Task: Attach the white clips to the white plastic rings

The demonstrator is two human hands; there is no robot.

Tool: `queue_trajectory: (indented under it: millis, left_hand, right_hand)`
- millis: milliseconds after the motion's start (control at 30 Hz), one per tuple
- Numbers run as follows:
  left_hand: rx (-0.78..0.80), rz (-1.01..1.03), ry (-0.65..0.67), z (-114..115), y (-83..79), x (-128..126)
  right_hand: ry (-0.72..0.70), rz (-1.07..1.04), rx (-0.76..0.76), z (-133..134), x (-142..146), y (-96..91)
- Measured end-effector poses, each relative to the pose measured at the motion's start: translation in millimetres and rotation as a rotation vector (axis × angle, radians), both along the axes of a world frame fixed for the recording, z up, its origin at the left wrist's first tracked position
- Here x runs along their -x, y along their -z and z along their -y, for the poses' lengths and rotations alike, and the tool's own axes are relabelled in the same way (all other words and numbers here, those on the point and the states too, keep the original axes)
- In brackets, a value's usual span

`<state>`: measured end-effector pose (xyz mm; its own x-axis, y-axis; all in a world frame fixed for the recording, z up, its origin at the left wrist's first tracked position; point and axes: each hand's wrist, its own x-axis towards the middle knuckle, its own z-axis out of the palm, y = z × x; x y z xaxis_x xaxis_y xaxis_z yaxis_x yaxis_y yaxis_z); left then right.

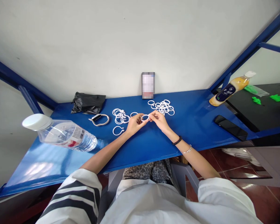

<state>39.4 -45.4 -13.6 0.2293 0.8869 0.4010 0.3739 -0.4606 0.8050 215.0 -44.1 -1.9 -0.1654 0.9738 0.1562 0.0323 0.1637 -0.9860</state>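
Between both hands, just above the blue tabletop, is a white plastic ring (145, 118). My left hand (135, 124) grips its left side with thumb and fingers. On the other side, my right hand (159, 120) pinches the ring's right end with its fingertips. A heap of white rings (163, 107) lies behind my right hand. To the left of my left hand is a second pile of white rings (120, 116), and one open ring (118, 130) lies apart in front of it. Another ring (134, 114) is partly hidden behind my left hand.
A phone (148, 85) leans on the wall. A black plastic bag (88, 103) and a watch (100, 119) lie left. The large water bottle (65, 133) stands near my left forearm. At right are a juice bottle (231, 89) and a dark phone (231, 127) on the blue table (140, 146).
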Motion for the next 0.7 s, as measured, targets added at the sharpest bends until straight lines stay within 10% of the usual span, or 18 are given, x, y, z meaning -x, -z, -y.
queue_trajectory:
  millis: [700]
  left_hand:
    - [0.025,0.042,0.015,0.1,1.6,0.4]
  right_hand:
    - [0.003,-0.045,0.045,-0.3,1.2,1.4]
